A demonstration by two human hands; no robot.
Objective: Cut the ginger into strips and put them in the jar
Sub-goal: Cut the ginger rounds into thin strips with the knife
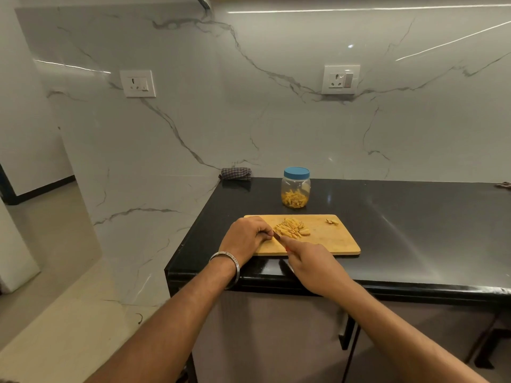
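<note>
— What's nearest?

— The right hand (309, 261), its fingers wrapped round a knife (277, 236) whose handle is mostly hidden; only a short bit of blade shows, at the near left edge of the pile. Just left of it the left hand (246, 234) sits on the cutting board (331, 241), fingers curled down at the blade, but I cannot tell whether they pinch a piece of ginger.

— And the ginger itself?

— Cut ginger strips (291, 229) lie heaped mid-board; a small scrap (332, 222) sits apart at the far right corner. Beyond, on the black counter (414, 217), stands the jar (296, 187) (blue lid on, some strips already inside).

— How will the strips handle?

— Light, stiff, probably a bit damp and clingy, I'd judge. Best gathered as a loose bunch from both sides, or lifted on the blade, once the lid comes off.
</note>
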